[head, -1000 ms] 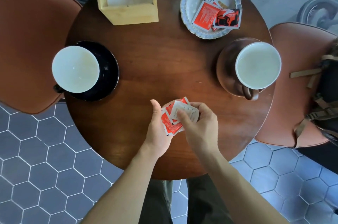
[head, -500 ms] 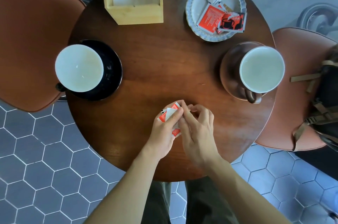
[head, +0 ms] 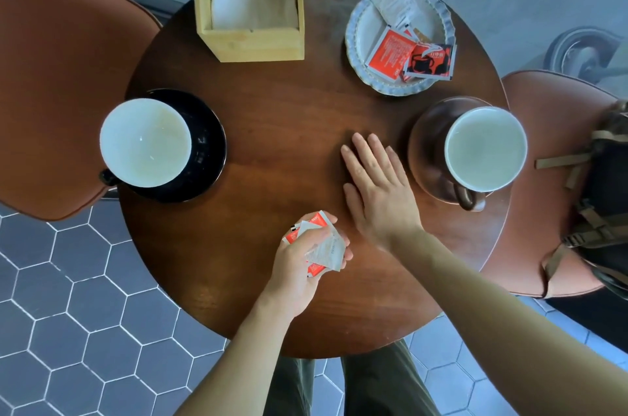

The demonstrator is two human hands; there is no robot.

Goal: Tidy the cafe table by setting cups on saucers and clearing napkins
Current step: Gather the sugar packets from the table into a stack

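Gripping a small bunch of red-and-white packets (head: 317, 245) near the front edge of the round wooden table (head: 289, 102), the left hand (head: 299, 266) has its fingers curled round them, the bunch's long axis slanting from upper left to lower right. The right hand (head: 377, 187) lies flat over the tabletop with fingers straight and spread, holding nothing, pointing away from the person, just beside the brown saucer (head: 428, 143) bearing a white cup (head: 486, 148). At the left a second white cup (head: 145, 143) sits on a black saucer (head: 207, 143), its handle pointing to the lower left.

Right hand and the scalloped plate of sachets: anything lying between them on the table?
Nothing. In the head view only bare wood table shows between the flat right hand and the scalloped plate.
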